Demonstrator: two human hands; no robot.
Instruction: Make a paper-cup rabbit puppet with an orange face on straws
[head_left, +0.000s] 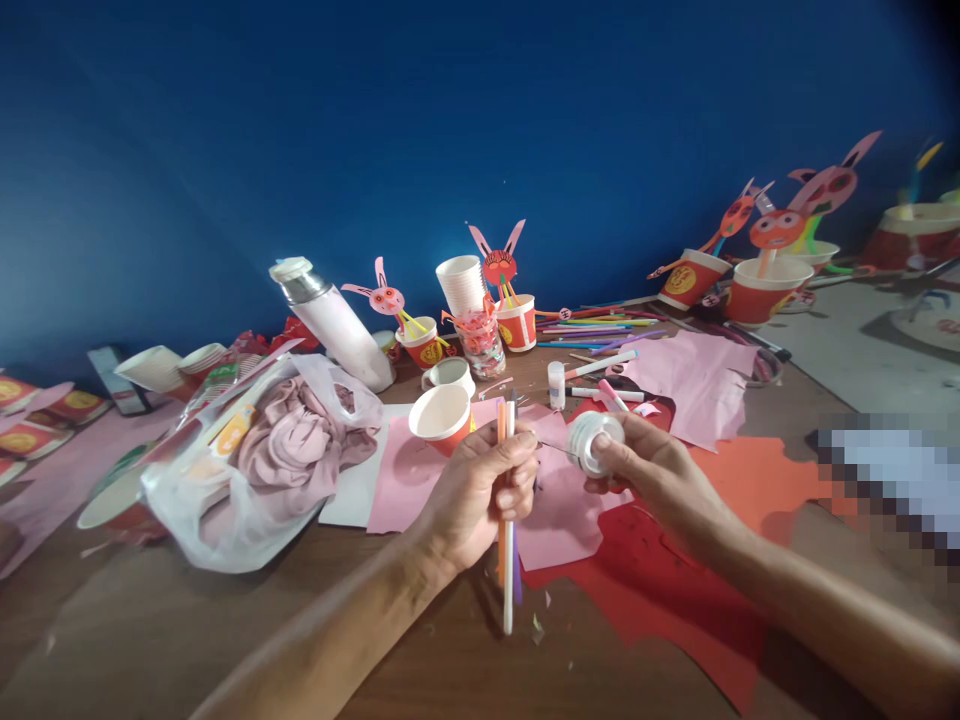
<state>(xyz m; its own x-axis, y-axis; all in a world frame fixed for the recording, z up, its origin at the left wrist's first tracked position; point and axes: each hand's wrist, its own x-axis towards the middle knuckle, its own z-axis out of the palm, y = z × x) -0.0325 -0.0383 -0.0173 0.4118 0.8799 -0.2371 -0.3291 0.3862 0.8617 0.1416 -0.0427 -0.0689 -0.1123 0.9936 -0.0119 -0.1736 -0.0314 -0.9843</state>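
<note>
My left hand [480, 485] is closed around a small upright bundle of thin coloured sticks [508, 570], with orange, white and purple showing. Whether they are straws or pipe cleaners I cannot tell. A roll of clear tape [596, 442] is gripped between the thumb and fingers of my right hand [652, 465]. From the roll, a thin strip seems to stretch across to my left fingertips. Just behind my left hand stands an open red-and-white paper cup [441, 415]. Pink paper [559, 535] lies beneath both hands.
A white flask [341, 330] leans behind a plastic bag [225, 510]. Cups with paper rabbit figures [517, 320] stand along the blue wall. Markers [604, 365], a glue stick [556, 385] and loose coloured sticks [592, 335] lie behind my hands. Red paper [660, 580] spreads at right.
</note>
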